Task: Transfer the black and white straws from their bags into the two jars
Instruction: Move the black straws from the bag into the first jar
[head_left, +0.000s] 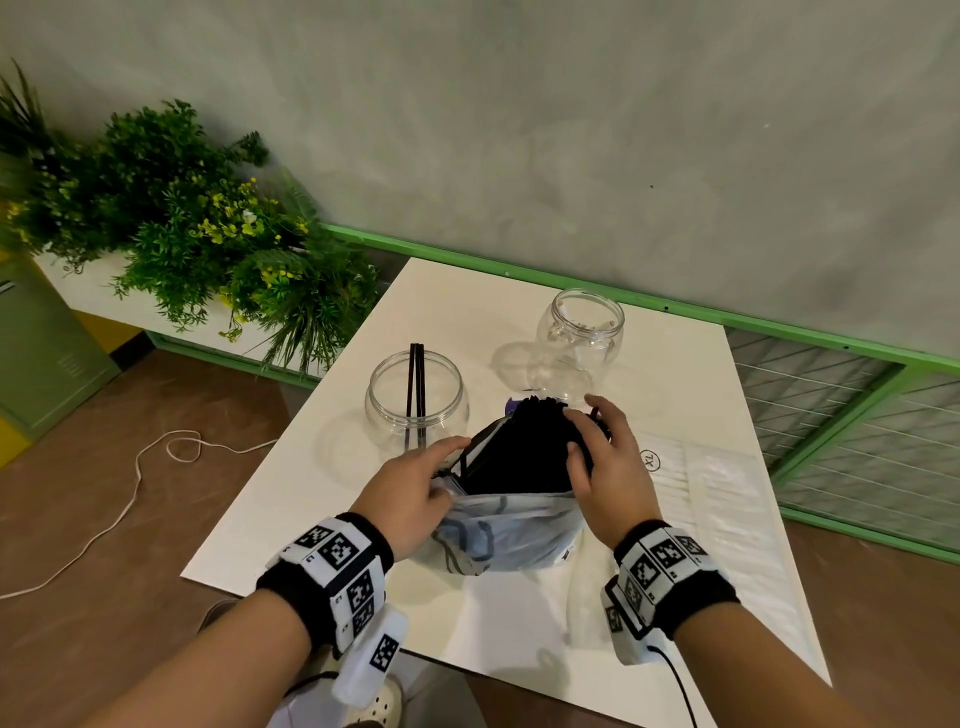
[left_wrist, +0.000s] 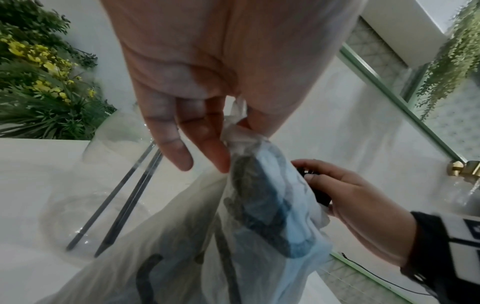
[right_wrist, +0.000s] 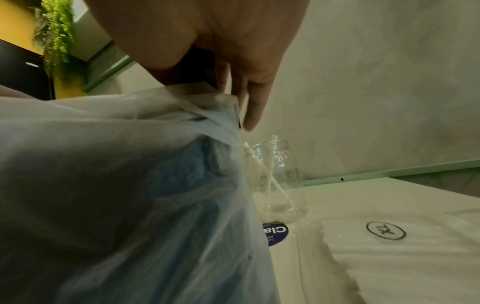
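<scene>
A translucent plastic bag (head_left: 509, 530) lies at the table's middle with a bundle of black straws (head_left: 519, 457) sticking out of its mouth. My left hand (head_left: 441, 467) pinches the bag's left edge (left_wrist: 233, 133) between thumb and forefinger. My right hand (head_left: 582, 431) grips the far end of the black bundle (right_wrist: 205, 67), thumb on one side and fingers on the other. Behind the bag, the left clear jar (head_left: 415, 395) holds two black straws (head_left: 417, 379). The right clear jar (head_left: 579, 338) holds white straws (right_wrist: 270, 176).
A flat white bag marked XL (head_left: 717, 483) lies right of my right hand, its contents pale and hard to make out. A green rail (head_left: 675, 306) and wall bound the white table (head_left: 363, 519) at the back. Plants (head_left: 197, 228) stand far left.
</scene>
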